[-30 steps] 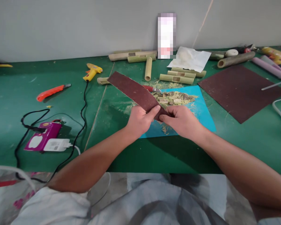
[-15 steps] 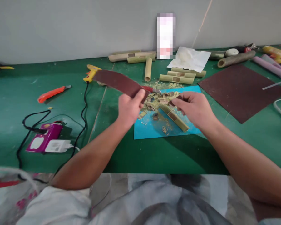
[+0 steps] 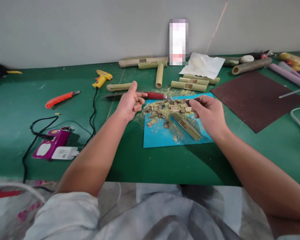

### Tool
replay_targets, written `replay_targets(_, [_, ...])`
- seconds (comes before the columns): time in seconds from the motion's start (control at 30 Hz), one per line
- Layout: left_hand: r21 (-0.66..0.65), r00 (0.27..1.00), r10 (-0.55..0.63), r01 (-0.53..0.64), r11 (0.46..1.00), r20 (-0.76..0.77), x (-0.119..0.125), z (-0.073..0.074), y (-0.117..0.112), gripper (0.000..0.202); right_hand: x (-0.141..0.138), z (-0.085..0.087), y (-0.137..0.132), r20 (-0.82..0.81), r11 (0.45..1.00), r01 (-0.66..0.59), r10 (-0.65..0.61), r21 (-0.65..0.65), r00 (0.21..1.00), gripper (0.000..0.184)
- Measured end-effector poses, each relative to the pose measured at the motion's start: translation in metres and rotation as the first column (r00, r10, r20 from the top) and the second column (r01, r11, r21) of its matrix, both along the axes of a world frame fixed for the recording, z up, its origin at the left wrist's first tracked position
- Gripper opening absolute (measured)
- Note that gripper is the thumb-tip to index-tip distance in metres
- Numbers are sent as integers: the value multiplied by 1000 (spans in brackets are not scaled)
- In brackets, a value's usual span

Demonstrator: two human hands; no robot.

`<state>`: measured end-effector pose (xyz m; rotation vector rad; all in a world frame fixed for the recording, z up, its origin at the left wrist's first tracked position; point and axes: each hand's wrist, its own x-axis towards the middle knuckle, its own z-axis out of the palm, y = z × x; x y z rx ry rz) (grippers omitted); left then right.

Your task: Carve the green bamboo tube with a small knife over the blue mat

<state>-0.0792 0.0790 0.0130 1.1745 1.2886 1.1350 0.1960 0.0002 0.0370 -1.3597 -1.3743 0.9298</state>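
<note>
My left hand [image 3: 130, 101] hovers over the green table just left of the blue mat [image 3: 162, 135]; its fingers are loosely apart and hold nothing. A long brown sandpaper strip [image 3: 114, 95] lies just left of it, seen nearly edge-on. My right hand [image 3: 209, 112] is closed in a pinch on a small brown sandpaper piece [image 3: 196, 99] above the mat's far right part. On the mat lie a notched bamboo stick [image 3: 186, 126] and a pile of bamboo chips [image 3: 168, 107]. A red-handled knife [image 3: 153, 95] lies behind the pile.
A yellow glue gun [image 3: 102, 78], an orange utility knife [image 3: 61, 98] and a purple device with a white charger [image 3: 50, 149] lie to the left. Bamboo tubes [image 3: 188, 85], white paper [image 3: 202, 65] and a large sandpaper sheet [image 3: 257, 96] lie behind and to the right.
The two hands came apart. My left hand swung the long strip leftward and let it go on the table. My right hand kept a small piece and moved up over the mat.
</note>
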Motion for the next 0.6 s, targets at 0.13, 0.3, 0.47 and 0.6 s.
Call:
replay_targets(0.13, [158,989,-3,27,987,-151,21,8,-31,48,-4,3,-2,8,999,-3,4,-44,1000,23])
replay_targets(0.3, [460,955,-35,174,871,-295,60,12,-81,25,-11,6,-10,-47,982,-141,137,-122,990,24])
replay_targets(0.47, [414,946,-191,289,863,-261,75,9,-99,19,-18,2,-16,-100,951,-284,273,-119,957,24])
replay_targets(0.6, [396,966,-177,240,887,-189,75,9,-99,9,-19,3,-17,0,952,-290,291,-101,957,24])
